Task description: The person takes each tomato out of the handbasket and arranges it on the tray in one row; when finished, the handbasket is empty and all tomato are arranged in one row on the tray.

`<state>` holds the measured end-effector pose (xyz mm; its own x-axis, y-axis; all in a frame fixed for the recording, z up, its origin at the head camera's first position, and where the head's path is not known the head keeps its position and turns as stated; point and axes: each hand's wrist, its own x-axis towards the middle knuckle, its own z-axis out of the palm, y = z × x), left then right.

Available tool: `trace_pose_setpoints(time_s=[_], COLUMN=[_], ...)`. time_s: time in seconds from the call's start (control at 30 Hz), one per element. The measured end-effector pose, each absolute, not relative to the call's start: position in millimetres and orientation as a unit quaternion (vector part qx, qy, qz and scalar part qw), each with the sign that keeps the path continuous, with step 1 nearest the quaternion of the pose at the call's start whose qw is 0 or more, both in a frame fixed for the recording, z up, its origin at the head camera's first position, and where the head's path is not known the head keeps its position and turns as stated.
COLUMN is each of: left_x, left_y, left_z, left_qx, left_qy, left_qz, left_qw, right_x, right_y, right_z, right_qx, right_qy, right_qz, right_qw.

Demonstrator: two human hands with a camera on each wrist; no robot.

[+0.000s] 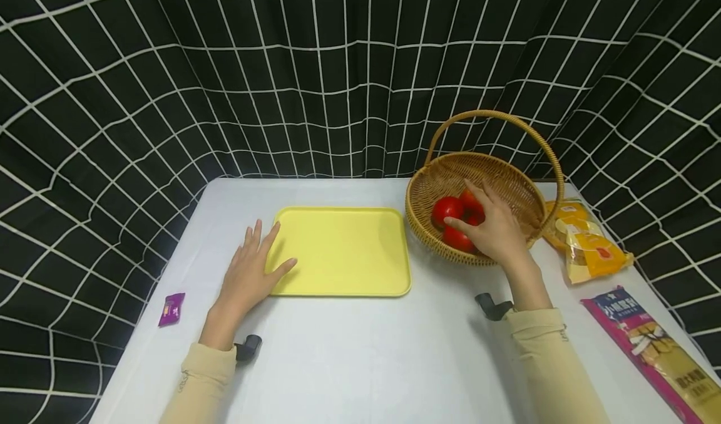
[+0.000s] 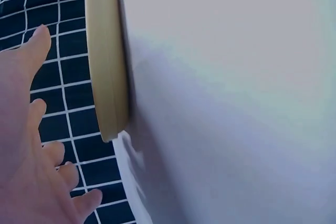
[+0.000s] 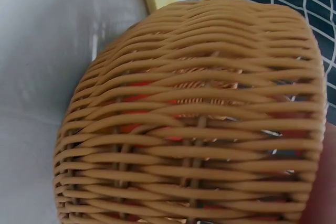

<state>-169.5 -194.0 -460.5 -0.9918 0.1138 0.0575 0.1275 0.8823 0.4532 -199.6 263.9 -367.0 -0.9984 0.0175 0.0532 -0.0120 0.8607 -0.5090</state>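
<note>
In the head view a wicker basket (image 1: 422, 220) holds several red fruits (image 1: 447, 210). My right hand (image 1: 496, 230) is over the basket, thumb and fingers spread above the fruits; whether it touches one I cannot tell. The basket's woven side (image 3: 199, 150) hides most of that hand in the right wrist view. My left hand (image 1: 246, 274) hovers, fingers spread, by the left edge of a yellow tray (image 1: 343, 252). The left wrist view shows that hand (image 2: 31, 145) holding nothing, beside the tray's rim (image 2: 107, 61).
A small purple packet (image 1: 171, 309) lies at the table's left. On the right are yellow-orange packages (image 1: 591, 248) behind a long pink and blue package (image 1: 648, 349). The basket's tall handle (image 1: 507, 117) arches above it. A black gridded curtain (image 1: 338, 73) surrounds the white table (image 1: 360, 355).
</note>
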Motion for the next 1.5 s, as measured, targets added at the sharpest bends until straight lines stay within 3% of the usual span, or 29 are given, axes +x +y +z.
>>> trace_pose_setpoints(time_s=[0.33, 0.73, 1.13, 1.5], left_x=[-143.9, -114.6, -112.2, -111.4], left_y=[-201.9, -201.5, -200.0, -198.2], left_z=[-462.2, -460.0, -462.3, -460.6], left_qx=[-0.077, -0.054, -0.032, -0.031], left_qy=[-0.957, -0.959, -0.955, -0.956], left_qz=[-0.270, -0.268, -0.275, -0.271], left_qw=[-0.072, -0.078, -0.107, -0.106], right_x=[-203.4, -207.7, -209.4, -209.4], right_y=[272.5, 270.6, 269.9, 268.7], right_z=[-369.4, -369.7, -375.6, -378.9], right_qx=[0.009, 0.001, -0.003, 0.006], right_qy=[-0.959, -0.962, -0.958, -0.958], right_qz=[0.283, 0.269, 0.272, 0.274], right_qw=[-0.026, -0.054, -0.091, -0.088])
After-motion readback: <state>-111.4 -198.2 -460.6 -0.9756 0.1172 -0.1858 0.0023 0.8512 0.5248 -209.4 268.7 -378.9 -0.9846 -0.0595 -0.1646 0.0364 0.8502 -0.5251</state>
